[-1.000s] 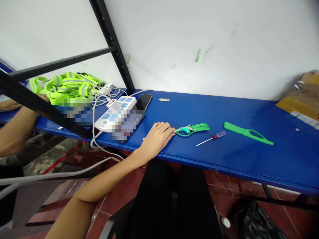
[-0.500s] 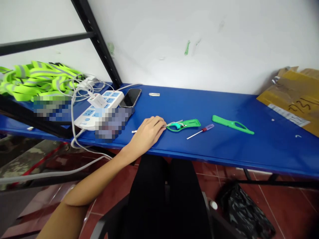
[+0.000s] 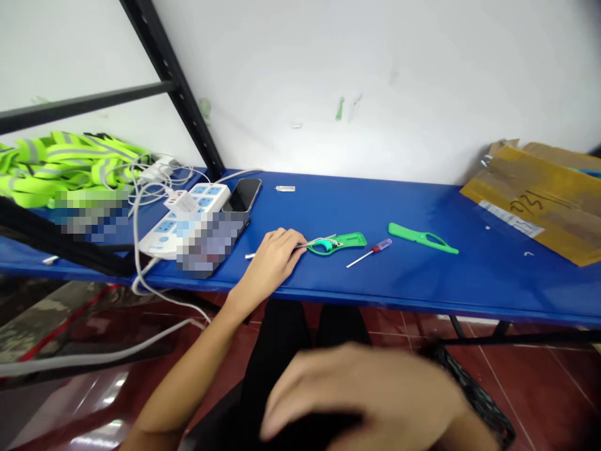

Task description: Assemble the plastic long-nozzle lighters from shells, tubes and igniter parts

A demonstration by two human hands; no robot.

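Note:
My left hand [image 3: 278,252] lies on the blue table, its fingers closed on the thin metal tube of an opened long-nosed lighter. The tube's perforated tip [image 3: 250,255] sticks out left of the hand. To the right of my fingers, the lighter's green housing half [image 3: 352,240] holds a turquoise trigger [image 3: 323,245] and thin wires. Just beside it lies a screwdriver [image 3: 382,246] with a clear purple and red handle. The other green housing half [image 3: 422,238] rests farther right. My right hand [image 3: 370,394], blurred, is in the air before my lap, fingers apart and nothing visible in them.
A white power strip [image 3: 206,203] with a charger and cables, a phone [image 3: 242,195] and a pixelated item [image 3: 213,241] sit at left. Behind stands a black shelf post [image 3: 188,113] near yellow-green straps [image 3: 70,163]. A small clear part [image 3: 285,188] lies near the wall; a cardboard box [image 3: 539,194] is at right.
My right hand has come into view from below. The left hand keeps its hold on the lighter's tube. The camera view has shifted slightly.

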